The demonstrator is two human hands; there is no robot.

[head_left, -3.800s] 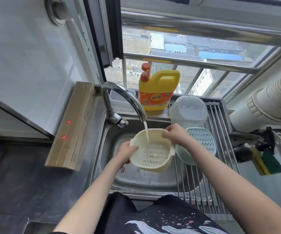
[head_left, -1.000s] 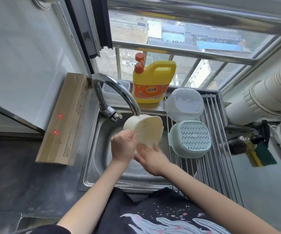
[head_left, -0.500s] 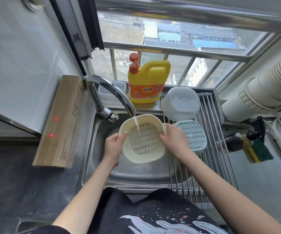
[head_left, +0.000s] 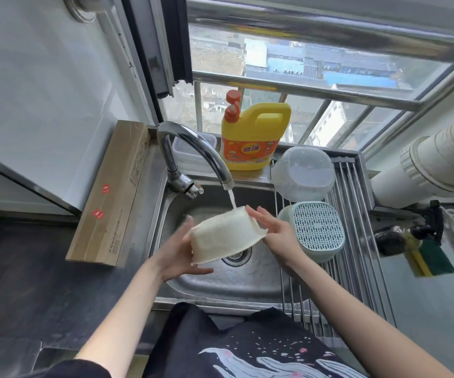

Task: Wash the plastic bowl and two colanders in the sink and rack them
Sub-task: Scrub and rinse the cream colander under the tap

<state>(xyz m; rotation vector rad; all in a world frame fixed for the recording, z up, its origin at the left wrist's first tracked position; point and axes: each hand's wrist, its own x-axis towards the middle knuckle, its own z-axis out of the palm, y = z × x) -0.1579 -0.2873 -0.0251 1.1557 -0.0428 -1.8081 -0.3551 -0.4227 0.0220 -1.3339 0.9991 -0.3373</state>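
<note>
The cream colander (head_left: 227,239) hangs over the sink (head_left: 163,230), turned so its outer wall and base face the camera, tilted with its far edge up under the stream from the tap (head_left: 193,148). Its long axis runs from about 8 o'clock to 2 o'clock across the basin. The left hand (head_left: 178,255) supports it from the 8 o'clock end, palm open and fingers spread against the wall and underside; the image is blurred there, so whether the fingers curl round the rim cannot be told. The right hand (head_left: 273,230) presses the 2 o'clock end with straight fingers, not clenched.

The rack (head_left: 356,241) lies at 3 o'clock from the colander, just beyond the right hand, which is the nearer hand to it. On the rack the green colander (head_left: 315,230) sits upside down, and the clear plastic bowl (head_left: 302,173) sits upside down at its 12 o'clock side. The rinse looks near its end; the free bars lie toward 5 o'clock of the green colander, so the next carry likely goes rightward and slightly toward the person
</note>
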